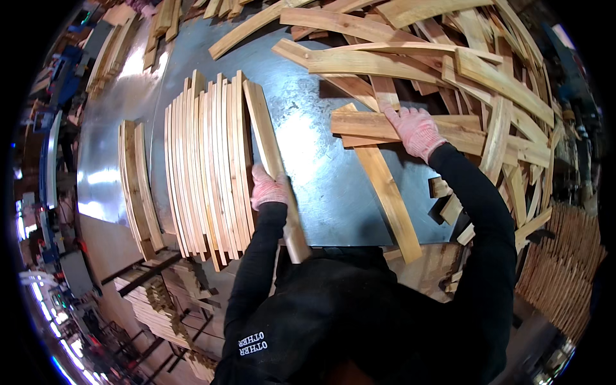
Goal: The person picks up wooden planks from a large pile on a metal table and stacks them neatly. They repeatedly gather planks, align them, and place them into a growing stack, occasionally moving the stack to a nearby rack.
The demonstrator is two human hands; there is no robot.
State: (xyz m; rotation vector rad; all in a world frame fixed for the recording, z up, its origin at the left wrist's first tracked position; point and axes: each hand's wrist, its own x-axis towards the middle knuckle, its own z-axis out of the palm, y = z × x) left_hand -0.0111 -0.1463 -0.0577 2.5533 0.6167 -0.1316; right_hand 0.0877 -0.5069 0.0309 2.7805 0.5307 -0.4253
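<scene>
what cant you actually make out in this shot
- Head view: the near end of the curved slat under the left hand is hidden by the person's dark top.
- Head view: whether the right hand grips or only presses the slat in the loose pile; its fingers cover the contact.
- Head view: the far slats are cut off at the top rim.

Left hand (268, 189) curled, gripping; right hand (416, 130) flat, outstretched.
</scene>
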